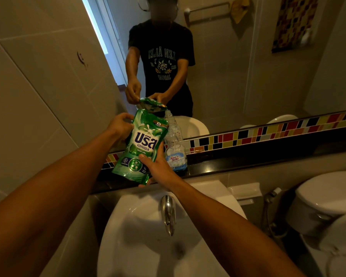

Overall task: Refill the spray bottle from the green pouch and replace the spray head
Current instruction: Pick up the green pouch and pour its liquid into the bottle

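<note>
The green pouch [142,144] is held up over the black ledge, tilted slightly to the right. My left hand [120,125] grips its upper left edge near the top. My right hand [158,166] holds its lower right corner, thumb across the front. Just behind the pouch on the right stands the clear spray bottle [175,148] with a blue and white label, on the ledge, with no spray head on its neck. The pouch's top is close to the bottle's neck. The spray head is not in sight.
A white sink [128,232] with a chrome tap [168,212] lies below my arms. The black ledge [248,162] runs under a mirror with a coloured tile strip [268,132]. A toilet [328,200] and a hose sprayer [270,196] are at the right.
</note>
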Tool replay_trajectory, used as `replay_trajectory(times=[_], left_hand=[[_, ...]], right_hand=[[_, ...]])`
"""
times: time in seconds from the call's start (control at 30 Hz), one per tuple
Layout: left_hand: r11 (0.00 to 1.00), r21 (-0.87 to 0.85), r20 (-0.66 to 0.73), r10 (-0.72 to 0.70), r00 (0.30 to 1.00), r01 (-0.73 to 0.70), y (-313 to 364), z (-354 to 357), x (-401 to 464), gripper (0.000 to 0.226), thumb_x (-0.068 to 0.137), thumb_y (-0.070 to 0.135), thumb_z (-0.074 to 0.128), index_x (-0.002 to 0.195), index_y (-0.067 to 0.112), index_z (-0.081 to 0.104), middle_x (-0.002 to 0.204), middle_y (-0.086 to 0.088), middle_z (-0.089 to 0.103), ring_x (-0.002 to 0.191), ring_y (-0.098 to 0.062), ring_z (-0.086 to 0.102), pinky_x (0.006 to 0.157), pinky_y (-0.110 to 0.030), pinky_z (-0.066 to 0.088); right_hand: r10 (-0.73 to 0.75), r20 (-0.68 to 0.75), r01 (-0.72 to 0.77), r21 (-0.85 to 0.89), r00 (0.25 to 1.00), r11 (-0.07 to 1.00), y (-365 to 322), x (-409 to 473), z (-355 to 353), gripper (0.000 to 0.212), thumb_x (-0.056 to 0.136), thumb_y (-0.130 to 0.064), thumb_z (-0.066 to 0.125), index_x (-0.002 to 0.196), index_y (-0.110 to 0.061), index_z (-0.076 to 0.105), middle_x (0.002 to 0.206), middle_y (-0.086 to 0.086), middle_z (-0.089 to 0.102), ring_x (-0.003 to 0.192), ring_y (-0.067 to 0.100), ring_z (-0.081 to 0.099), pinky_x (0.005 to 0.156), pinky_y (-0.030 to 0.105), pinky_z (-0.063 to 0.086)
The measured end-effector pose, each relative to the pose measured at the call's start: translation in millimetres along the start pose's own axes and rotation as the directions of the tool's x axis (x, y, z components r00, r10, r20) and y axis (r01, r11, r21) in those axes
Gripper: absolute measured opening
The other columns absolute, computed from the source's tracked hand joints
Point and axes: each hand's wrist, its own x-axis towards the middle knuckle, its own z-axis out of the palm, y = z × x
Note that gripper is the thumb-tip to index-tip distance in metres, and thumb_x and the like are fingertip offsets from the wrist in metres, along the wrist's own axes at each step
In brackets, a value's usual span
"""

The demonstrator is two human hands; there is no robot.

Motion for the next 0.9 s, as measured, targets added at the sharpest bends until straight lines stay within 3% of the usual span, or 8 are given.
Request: replay_trajectory(times=[0.2, 0.4, 0.6, 0.77, 0.9], left_hand=[[1.000, 0.000, 0.007, -0.012, 1.000, 0.012, 0.3, -1.2, -1.2, 0.034, 0.095, 0.004, 0.055, 0.125, 0.019, 0.056, 0.100, -0.013, 0.064, 0.087, -0.031, 0.057, 0.092, -0.056, 0.051], [1.000, -0.008, 0.004, -0.005, 1.000, 0.005, 3.3, -2.1, -3.1, 0.031, 0.095, 0.002, 0.055, 0.121, 0.019, 0.057, 0.092, -0.011, 0.062, 0.088, -0.031, 0.055, 0.084, -0.049, 0.049], [1.000, -0.008, 0.008, 0.002, 1.000, -0.002, 4.5, -5.0, -2.5, 0.030, 0.095, 0.003, 0.056, 0.121, 0.018, 0.058, 0.096, -0.013, 0.063, 0.085, -0.030, 0.056, 0.080, -0.046, 0.049], [1.000, 0.003, 0.007, -0.002, 1.000, 0.002, 4.9, -5.8, -3.0, 0.029, 0.096, 0.003, 0.055, 0.121, 0.018, 0.058, 0.101, -0.014, 0.063, 0.085, -0.029, 0.058, 0.086, -0.051, 0.054], [1.000, -0.004, 0.007, -0.002, 1.000, 0.002, 6.6, -6.0, -3.8, 0.027, 0.096, 0.002, 0.054, 0.116, 0.020, 0.057, 0.091, -0.009, 0.061, 0.073, -0.021, 0.057, 0.067, -0.038, 0.053]], right_hand=[[0.007, 0.008, -0.007, 0.015, 1.000, 1.000, 0.6, 0.0, 0.9, 0.092, 0.102, -0.026, 0.065, 0.163, -0.041, -0.002, 0.150, 0.002, 0.054, 0.131, 0.026, 0.059, 0.101, 0.065, 0.054], [-0.007, 0.007, 0.007, 0.046, 1.000, 0.999, 1.0, -0.3, 3.0, 0.088, 0.102, -0.025, 0.065, 0.161, -0.046, 0.003, 0.148, 0.001, 0.057, 0.130, 0.026, 0.060, 0.098, 0.066, 0.055], [-0.012, 0.010, 0.011, 0.061, 1.000, 0.998, -2.3, -1.3, 5.8, 0.086, 0.102, -0.024, 0.065, 0.159, -0.047, 0.007, 0.149, 0.002, 0.056, 0.132, 0.029, 0.059, 0.096, 0.070, 0.053], [-0.013, 0.023, 0.012, 0.073, 1.000, 0.997, -1.3, -2.2, 8.4, 0.090, 0.099, -0.029, 0.067, 0.159, -0.051, 0.004, 0.151, 0.001, 0.055, 0.134, 0.030, 0.058, 0.096, 0.072, 0.053], [0.034, 0.051, -0.041, 0.139, 0.998, 0.989, -3.9, -3.5, 7.3, 0.089, 0.102, -0.024, 0.065, 0.159, -0.053, 0.002, 0.152, 0.003, 0.050, 0.118, 0.027, 0.062, 0.068, 0.056, 0.064]])
